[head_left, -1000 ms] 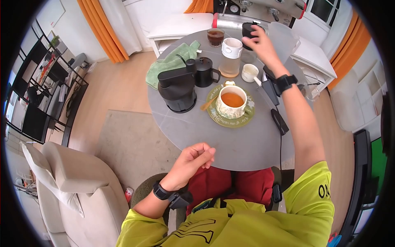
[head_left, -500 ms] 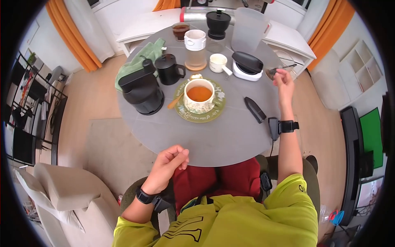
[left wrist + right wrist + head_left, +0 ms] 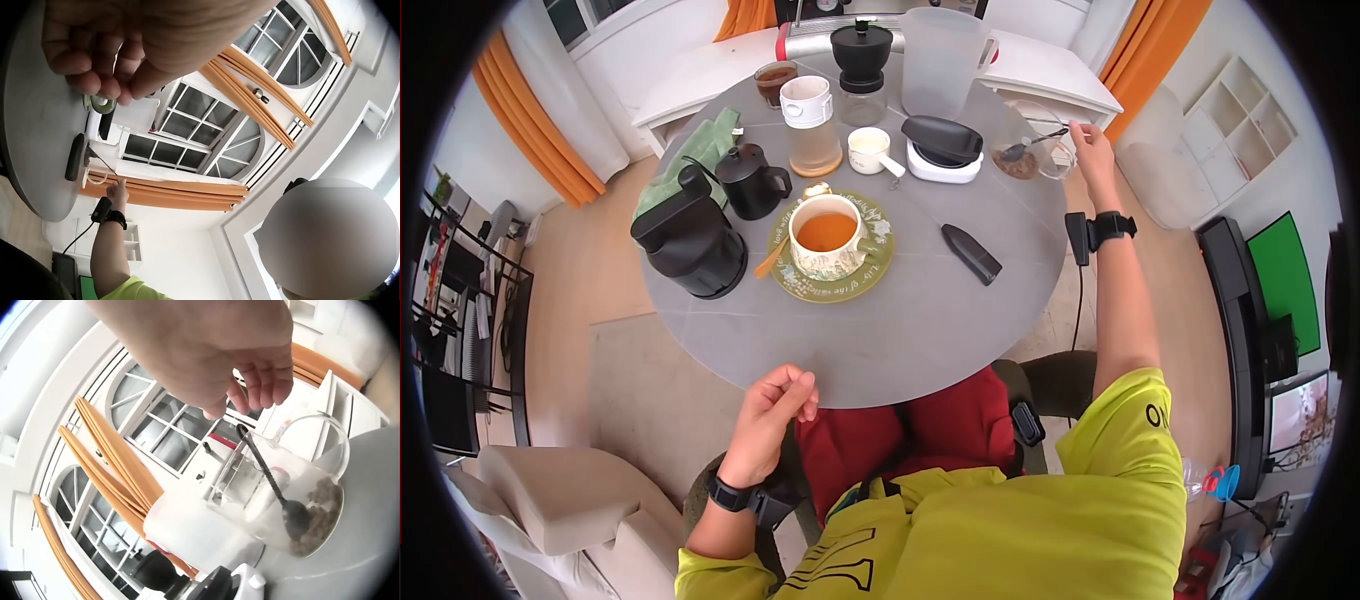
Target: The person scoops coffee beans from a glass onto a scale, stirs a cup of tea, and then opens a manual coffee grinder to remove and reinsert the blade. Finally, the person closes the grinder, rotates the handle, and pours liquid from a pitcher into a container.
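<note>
In the head view my right hand (image 3: 1096, 160) is at the table's right edge, its fingertips close to the handle end of a dark spoon (image 3: 1036, 146). The spoon leans inside a clear glass jug (image 3: 1012, 130). The right wrist view has the hand (image 3: 219, 356) just above the spoon (image 3: 294, 518), thumb and fingers apart and a small gap to the handle; brown lumps (image 3: 324, 506) lie at the jug's bottom. My left hand (image 3: 766, 420) hangs loosely curled before the table's front edge, holding nothing; its relaxed fingers also show in the left wrist view.
Left of the jug stand a white scale (image 3: 943, 167) with a black piece on top, a frosted pitcher (image 3: 941, 65) and a black grinder (image 3: 861, 55). A cup of amber drink (image 3: 827, 232) sits on a green plate (image 3: 840, 291). A black kettle-like device (image 3: 690, 235) is at left.
My right hand has left the black grinder at the back and moved right to the glass jug. The head view has turned rightward. The left hand keeps its loose curl.
</note>
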The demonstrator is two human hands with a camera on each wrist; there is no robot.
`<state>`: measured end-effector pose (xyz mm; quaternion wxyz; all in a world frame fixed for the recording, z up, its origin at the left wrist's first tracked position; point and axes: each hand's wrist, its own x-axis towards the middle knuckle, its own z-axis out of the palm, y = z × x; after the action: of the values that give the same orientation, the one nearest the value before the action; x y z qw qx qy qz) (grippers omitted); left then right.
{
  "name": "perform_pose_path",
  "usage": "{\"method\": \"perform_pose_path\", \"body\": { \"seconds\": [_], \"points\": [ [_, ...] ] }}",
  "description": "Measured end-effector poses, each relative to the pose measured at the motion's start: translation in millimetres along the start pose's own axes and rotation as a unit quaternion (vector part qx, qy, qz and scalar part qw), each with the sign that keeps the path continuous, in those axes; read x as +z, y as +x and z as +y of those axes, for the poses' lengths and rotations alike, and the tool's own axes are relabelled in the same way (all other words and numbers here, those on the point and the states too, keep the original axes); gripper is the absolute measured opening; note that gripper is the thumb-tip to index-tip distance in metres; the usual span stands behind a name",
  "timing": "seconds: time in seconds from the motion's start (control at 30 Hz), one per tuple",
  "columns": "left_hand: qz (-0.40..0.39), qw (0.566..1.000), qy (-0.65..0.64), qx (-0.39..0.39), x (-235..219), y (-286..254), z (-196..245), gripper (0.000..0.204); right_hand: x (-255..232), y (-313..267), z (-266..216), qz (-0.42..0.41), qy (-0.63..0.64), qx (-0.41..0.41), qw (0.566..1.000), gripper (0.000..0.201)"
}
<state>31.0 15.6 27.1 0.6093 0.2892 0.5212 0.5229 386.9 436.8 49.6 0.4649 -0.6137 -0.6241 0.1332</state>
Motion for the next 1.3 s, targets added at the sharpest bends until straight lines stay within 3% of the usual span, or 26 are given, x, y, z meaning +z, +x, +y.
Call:
{"method": "perform_pose_path", "body": {
  "seconds": [0.13,0.27,0.47,0.53,0.57,0.63,0.83,0.93,1.07,1.3],
  "points": [
    [-0.001,1.0,0.004,0.008,-1,0,1,0.021,11,8,1,-0.024,-0.148,-0.057,0.987,0.042],
    [-0.001,1.0,0.0,0.013,-1,-1,2,0.021,12,10,-6,-0.007,-0.18,-0.039,0.983,0.036],
    [-0.002,1.0,-0.001,0.016,0,-2,3,0.021,6,1,-35,-0.007,-0.182,-0.135,0.974,0.02],
    [-0.003,1.0,0.002,0.016,1,-2,3,0.021,3,-3,-39,0.005,-0.211,-0.228,0.951,0.014],
    [-0.004,1.0,0.003,0.015,1,-2,3,0.021,2,-3,-38,0.005,-0.212,-0.226,0.951,0.014],
    [-0.003,1.0,0.008,0.014,2,-2,3,0.022,0,-4,-40,-0.066,-0.263,-0.316,0.909,0.009],
    [-0.006,1.0,0.009,0.012,6,-2,1,0.022,0,-1,-44,-0.144,-0.331,-0.377,0.853,0.013],
    [-0.015,0.999,0.028,0.01,7,-2,0,0.021,2,1,-49,-0.145,-0.345,-0.394,0.84,0.018],
    [-0.017,0.999,0.03,0.01,10,-4,0,0.02,7,-1,-60,-0.115,-0.329,-0.398,0.849,0.019],
    [-0.015,0.998,0.053,-0.01,25,-8,-7,0.02,4,8,-51,-0.162,-0.351,-0.402,0.83,0.021]
  ]
}}
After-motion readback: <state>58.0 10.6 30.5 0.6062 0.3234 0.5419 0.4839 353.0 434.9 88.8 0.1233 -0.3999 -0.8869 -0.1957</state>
